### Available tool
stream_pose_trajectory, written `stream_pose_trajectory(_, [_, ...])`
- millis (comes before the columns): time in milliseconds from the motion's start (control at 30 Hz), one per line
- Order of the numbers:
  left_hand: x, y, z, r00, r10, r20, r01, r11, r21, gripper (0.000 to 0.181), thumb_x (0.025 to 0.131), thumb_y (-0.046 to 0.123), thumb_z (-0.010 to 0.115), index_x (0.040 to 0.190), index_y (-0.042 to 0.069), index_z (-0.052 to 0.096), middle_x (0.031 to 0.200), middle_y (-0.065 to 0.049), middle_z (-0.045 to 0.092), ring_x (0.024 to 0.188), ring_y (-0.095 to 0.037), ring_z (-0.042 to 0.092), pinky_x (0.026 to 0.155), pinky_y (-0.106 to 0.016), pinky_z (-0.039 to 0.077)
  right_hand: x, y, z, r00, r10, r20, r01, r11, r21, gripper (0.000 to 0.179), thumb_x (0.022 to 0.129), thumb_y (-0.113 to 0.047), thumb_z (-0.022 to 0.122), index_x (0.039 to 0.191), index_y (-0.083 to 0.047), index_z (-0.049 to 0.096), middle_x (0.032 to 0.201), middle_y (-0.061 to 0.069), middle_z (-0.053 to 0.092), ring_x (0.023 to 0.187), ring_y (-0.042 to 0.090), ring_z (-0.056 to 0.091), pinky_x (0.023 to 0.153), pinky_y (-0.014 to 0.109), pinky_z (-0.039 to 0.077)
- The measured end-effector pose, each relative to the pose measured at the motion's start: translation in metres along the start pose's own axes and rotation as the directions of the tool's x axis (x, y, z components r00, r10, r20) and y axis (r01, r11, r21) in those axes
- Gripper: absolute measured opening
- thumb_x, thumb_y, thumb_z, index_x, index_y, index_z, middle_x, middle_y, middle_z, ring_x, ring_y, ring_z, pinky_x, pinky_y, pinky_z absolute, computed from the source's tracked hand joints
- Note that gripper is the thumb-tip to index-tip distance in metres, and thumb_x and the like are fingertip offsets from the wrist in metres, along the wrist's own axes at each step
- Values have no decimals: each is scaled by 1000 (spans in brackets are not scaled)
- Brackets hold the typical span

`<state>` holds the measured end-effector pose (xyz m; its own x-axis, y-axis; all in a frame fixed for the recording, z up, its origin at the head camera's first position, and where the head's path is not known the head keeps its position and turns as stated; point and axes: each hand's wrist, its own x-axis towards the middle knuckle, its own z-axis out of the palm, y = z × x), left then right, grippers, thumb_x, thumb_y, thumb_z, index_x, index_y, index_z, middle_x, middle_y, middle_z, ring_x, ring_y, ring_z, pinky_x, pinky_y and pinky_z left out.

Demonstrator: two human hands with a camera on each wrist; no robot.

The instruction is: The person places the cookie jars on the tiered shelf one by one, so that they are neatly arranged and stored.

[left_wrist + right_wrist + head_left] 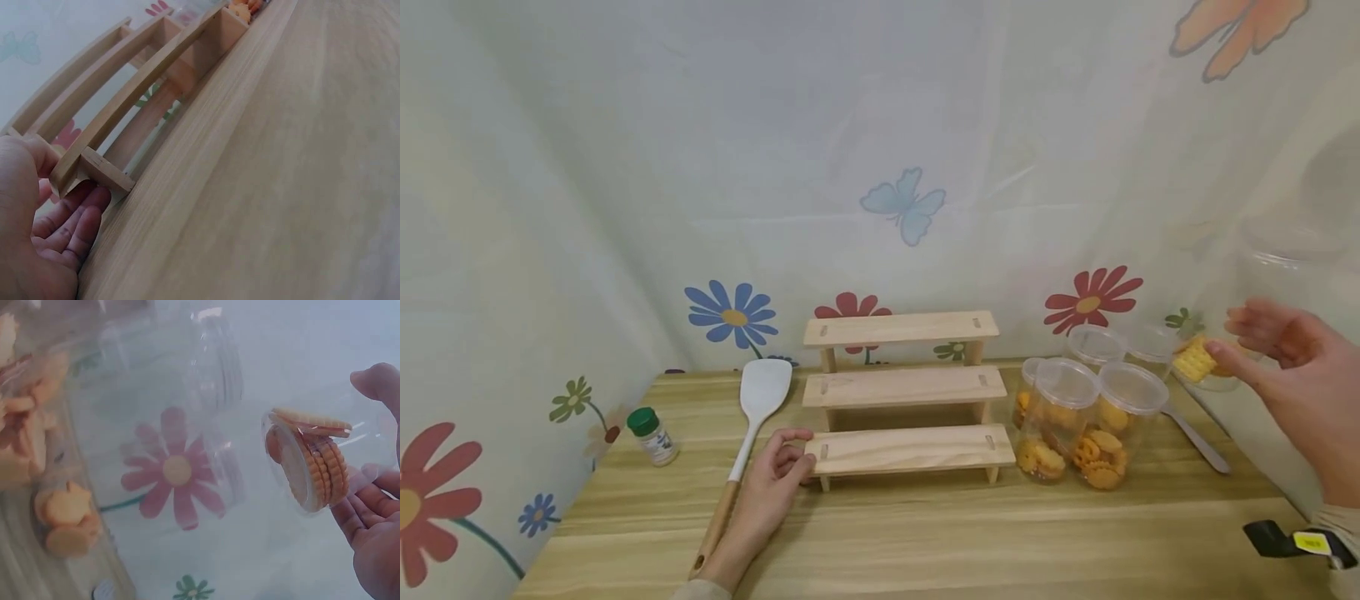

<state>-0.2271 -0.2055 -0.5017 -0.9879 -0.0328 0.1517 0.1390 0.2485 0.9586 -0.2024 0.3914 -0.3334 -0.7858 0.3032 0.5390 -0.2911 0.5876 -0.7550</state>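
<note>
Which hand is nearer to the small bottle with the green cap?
Left. The left hand is across the spatula from the bottle; the right hand is right of the rack, holding a jar.

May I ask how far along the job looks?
Done: the wooden rack stands upright. In hand: the left hand grips its lowest shelf; the right hand holds a jar of crackers. Left, probably: shelving that jar and the snack jars beside the rack, since no shelf bears one.
</note>
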Motion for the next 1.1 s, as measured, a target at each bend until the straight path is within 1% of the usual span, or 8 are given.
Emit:
stream_pose_trajectory(167, [1, -2, 0, 1000, 7, 4, -6, 1000, -11, 29, 107, 11, 74, 135, 14, 68, 95, -11, 73, 81, -21, 70, 81, -28, 61, 11, -18, 12, 999, 31, 38, -32, 999, 8, 63, 103, -20, 83, 161, -22, 58, 120, -34, 63, 106, -15, 59, 82, -1, 46])
stream_pose_trajectory(333, [2, -4, 0, 1000, 18, 3, -18, 1000, -3, 29, 107, 10, 73, 135, 14, 68, 95, -11, 73, 80, -21, 70, 79, -28, 61, 18, -36, 34, 994, 28, 104, -34, 998, 55, 63, 101, -23, 85, 158, -20, 60, 123, -29, 67, 108, -10, 63, 83, 2, 51])
stream_pose_trajectory(500, [1, -4, 0, 1000, 20, 3, -20, 1000, -1, 29, 107, 11, 74, 135, 14, 68, 94, -11, 73, 78, -20, 69, 79, -28, 61, 26, -56, 59, 985, -14, 169, -5, 994, 111, 62, 100, -22, 87, 156, -15, 61, 124, -21, 71, 109, -6, 68, 85, 5, 53])
stream_pose_trajectory(667, [0, -4, 0, 1000, 20, 3, -20, 1000, -5, 29, 107, 12, 74, 135, 14, 68, 93, -10, 73, 78, -19, 69, 80, -28, 61, 30, -75, 88, 973, -93, 213, 55, 983, 178, 59, 99, -19, 88, 152, -11, 64, 126, -12, 74, 111, 3, 69, 86, 9, 56])
stream_pose_trajectory(767, [0, -4, 0, 1000, 21, 0, -21, 1000, -3, 28, 107, 11, 74, 134, 15, 68, 93, -10, 73, 78, -19, 69, 80, -28, 61, 30, -85, 104, 962, -112, 250, 52, 971, 234, 60, 98, -19, 88, 152, -13, 64, 130, -12, 74, 116, 7, 70, 88, 11, 58])
stream_pose_trajectory(933, [0, -3, 0, 1000, 28, -4, -28, 1000, 6, 28, 107, 12, 74, 134, 16, 69, 92, -9, 73, 77, -18, 70, 79, -27, 60, 28, -102, 129, 950, -98, 295, 10, 958, 287, 60, 98, -22, 89, 152, -15, 64, 131, -13, 74, 122, 8, 70, 95, 13, 57])
stream_pose_trajectory(1033, [0, -4, 0, 1000, 27, -5, -27, 1000, 11, 28, 107, 12, 74, 135, 16, 69, 92, -9, 73, 77, -18, 69, 79, -27, 59, 28, -112, 144, 941, -109, 322, 7, 953, 302, 62, 98, -25, 90, 153, -13, 63, 134, -8, 74, 123, 6, 68, 103, 15, 54])
stream_pose_trajectory(1100, [0, -4, 0, 1000, 24, -6, -24, 1000, 14, 28, 107, 12, 74, 135, 17, 69, 92, -9, 73, 77, -18, 69, 78, -27, 59, 29, -117, 156, 932, -122, 342, 1, 943, 334, 64, 98, -24, 90, 154, -11, 62, 138, 0, 73, 125, 8, 69, 106, 16, 54])
